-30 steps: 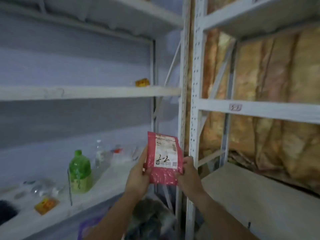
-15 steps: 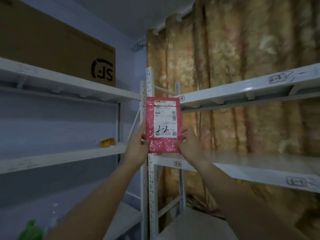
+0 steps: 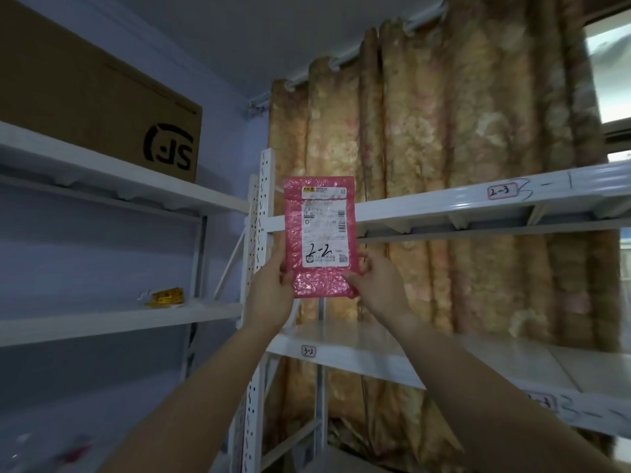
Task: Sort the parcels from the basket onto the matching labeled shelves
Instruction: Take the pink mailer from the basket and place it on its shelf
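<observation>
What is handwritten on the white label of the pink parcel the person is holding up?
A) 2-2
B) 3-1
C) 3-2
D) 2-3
A: the pink parcel, held up by the left hand and the right hand, carries a white label with "2-2" handwritten in black near its lower edge.

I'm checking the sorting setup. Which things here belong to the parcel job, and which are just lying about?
Job:
pink parcel marked 2-2, held upright by left hand and right hand
shelf tag 2-3
shelf tag 3-2

Lying about:
cardboard box
yellow packet
curtain
</observation>
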A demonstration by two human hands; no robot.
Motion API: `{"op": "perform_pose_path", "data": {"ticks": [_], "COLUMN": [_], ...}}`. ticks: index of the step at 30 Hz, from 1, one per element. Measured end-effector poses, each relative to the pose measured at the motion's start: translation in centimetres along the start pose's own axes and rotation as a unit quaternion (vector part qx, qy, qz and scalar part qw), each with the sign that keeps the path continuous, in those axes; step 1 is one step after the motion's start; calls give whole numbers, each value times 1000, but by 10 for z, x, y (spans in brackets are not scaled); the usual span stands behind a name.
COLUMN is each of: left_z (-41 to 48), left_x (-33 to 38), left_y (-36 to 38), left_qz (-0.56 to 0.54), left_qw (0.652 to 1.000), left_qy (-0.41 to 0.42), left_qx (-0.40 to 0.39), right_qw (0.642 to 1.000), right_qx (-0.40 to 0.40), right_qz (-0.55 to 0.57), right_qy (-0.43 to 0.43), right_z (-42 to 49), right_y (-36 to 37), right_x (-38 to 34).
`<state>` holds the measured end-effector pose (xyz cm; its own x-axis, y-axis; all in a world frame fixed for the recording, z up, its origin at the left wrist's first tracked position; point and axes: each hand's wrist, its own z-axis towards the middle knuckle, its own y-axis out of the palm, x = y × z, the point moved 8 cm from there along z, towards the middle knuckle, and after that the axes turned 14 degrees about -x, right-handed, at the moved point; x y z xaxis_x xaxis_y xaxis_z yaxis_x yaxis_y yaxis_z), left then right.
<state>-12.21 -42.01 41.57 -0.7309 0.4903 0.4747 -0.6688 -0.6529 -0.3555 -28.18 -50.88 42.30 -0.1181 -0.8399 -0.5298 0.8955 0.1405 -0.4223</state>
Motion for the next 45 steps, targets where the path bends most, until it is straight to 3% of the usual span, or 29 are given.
{"op": "perform_pose_path", "data": {"ticks": [4,10,14,18,22,33,38,42,45], "left_z": [17,65,116,177,235,324,344,342,345], "left_x": [0,-25,-51,-77,-103,-145,-167,-163,-162], "left_y": [3,-13,-34,-47,-50,-9,21,32,39], "left_qz": [-28,-104,-111,-118,-109,-74,24,143,174], "left_qw": [999,991,985,983,988,995,998,983,977], "left_qy": [26,25,25,37,37,67,40,116,121], "left_qx": [17,84,128,137,107,26,-33,-2,7], "right_qw": [996,993,989,980,973,870,828,812,796], "right_qx": [9,3,67,128,133,99,79,69,76], "right_qz": [-78,-110,-105,-138,-188,-473,-528,-533,-553], "right_qy": [-38,-51,-85,-59,-27,97,173,226,232], "right_z": [22,78,117,167,213,301,314,313,312], "right_y": [-6,5,9,19,32,34,25,15,10], "right_x": [-2,-9,-15,-11,-9,15,40,62,64]}}
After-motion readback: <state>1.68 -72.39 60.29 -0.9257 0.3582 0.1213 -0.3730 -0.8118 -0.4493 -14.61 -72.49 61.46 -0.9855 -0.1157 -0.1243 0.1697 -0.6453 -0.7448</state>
